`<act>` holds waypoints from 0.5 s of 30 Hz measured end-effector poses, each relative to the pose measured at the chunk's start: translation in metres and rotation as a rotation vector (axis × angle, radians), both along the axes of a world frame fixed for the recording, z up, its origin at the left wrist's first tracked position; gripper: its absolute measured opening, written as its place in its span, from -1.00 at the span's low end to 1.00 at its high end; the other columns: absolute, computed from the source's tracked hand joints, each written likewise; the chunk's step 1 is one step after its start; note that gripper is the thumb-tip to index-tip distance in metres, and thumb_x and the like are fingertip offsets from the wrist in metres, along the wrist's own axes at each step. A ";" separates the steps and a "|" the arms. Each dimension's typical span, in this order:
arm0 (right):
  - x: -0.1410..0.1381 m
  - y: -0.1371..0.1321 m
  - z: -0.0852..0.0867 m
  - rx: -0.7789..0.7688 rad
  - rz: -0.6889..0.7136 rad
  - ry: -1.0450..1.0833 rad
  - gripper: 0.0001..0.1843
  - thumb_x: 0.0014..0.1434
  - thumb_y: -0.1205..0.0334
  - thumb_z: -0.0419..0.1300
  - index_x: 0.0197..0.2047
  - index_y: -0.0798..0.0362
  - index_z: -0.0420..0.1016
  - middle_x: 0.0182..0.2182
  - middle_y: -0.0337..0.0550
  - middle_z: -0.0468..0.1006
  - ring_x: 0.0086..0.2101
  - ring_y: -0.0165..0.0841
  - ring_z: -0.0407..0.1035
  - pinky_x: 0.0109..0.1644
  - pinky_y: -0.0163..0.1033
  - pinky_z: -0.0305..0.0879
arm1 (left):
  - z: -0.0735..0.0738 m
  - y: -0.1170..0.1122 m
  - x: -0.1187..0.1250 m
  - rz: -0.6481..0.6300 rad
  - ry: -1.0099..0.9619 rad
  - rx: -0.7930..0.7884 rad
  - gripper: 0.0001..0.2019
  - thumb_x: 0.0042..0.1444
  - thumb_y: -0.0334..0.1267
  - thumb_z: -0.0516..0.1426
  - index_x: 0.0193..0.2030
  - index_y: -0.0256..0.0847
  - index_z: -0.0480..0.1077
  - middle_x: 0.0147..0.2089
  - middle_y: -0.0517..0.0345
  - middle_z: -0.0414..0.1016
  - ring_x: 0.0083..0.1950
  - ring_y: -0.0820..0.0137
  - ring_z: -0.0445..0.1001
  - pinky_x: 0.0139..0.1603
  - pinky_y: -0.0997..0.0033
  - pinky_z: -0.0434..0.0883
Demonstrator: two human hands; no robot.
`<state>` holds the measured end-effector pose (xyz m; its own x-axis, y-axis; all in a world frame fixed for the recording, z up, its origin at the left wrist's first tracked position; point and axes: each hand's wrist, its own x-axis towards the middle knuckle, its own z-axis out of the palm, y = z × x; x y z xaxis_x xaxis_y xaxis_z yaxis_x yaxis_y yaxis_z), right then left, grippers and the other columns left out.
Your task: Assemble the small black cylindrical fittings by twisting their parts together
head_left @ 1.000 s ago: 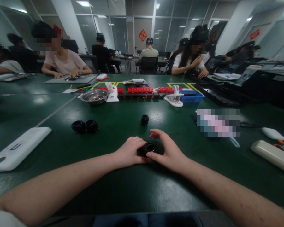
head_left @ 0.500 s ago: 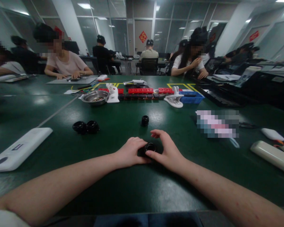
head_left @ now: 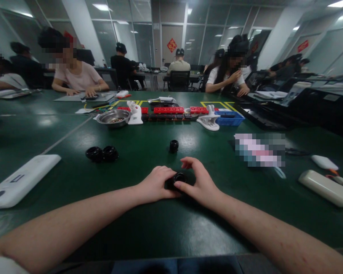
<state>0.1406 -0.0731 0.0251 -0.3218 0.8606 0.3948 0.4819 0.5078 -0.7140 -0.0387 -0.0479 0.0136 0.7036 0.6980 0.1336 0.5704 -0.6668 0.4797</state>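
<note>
A glossy black, ring-shaped part (head_left: 179,178) with a round opening on top is between my hands, low over the table's near middle. My left hand (head_left: 157,185) is closed around its left side, thumb along the far rim; its other fingers are partly hidden. From the right, my right hand (head_left: 201,179) touches the part's near edge with the thumb. Its index finger arches away from the part, leaving a gap, and the lower fingers are hidden. Beyond the hands stands a smaller black cylindrical part (head_left: 173,146). Two more black ring-shaped parts (head_left: 102,153) sit side by side to the left.
Across the green table (head_left: 143,144) are a metal bowl (head_left: 114,118) with small pieces, white clamps (head_left: 208,118), red strips (head_left: 168,110) and a blue tray (head_left: 230,118). A white device (head_left: 24,180) lies left, a beige case (head_left: 326,188) right. Other people sit farther back.
The whole view has shifted slightly, so everything appears a little farther left. My hands keep nearly the same pose around the black ring-shaped part.
</note>
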 end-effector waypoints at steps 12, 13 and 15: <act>0.002 0.001 0.002 -0.027 0.036 0.010 -0.48 -0.04 0.24 0.22 0.00 0.05 0.16 -0.15 -0.03 0.35 -0.12 -0.19 0.27 -0.02 0.02 0.22 | 0.001 0.000 0.000 0.003 0.015 0.011 -0.67 -0.11 -0.05 0.22 -0.28 -0.22 0.34 -0.28 0.16 0.42 -0.22 0.28 0.35 -0.19 0.32 0.23; 0.000 0.001 0.001 -0.025 0.012 -0.012 -0.50 -0.06 0.22 0.24 -0.04 0.05 0.19 -0.20 -0.06 0.36 -0.17 -0.19 0.29 -0.06 0.01 0.25 | 0.001 0.000 0.001 0.004 0.016 0.008 -0.68 -0.11 -0.05 0.22 -0.28 -0.21 0.34 -0.28 0.16 0.42 -0.22 0.28 0.35 -0.19 0.32 0.23; -0.002 0.001 0.000 -0.043 0.028 -0.034 -0.52 -0.08 0.24 0.26 -0.08 0.05 0.21 -0.26 -0.11 0.37 -0.22 -0.22 0.31 -0.11 -0.02 0.29 | 0.000 0.000 0.001 0.003 0.012 -0.002 -0.69 -0.10 -0.07 0.22 -0.28 -0.22 0.34 -0.28 0.16 0.42 -0.22 0.28 0.36 -0.18 0.31 0.23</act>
<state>0.1386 -0.0723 0.0250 -0.3584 0.8670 0.3463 0.4921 0.4906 -0.7191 -0.0377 -0.0475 0.0140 0.7031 0.7002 0.1237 0.5778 -0.6641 0.4745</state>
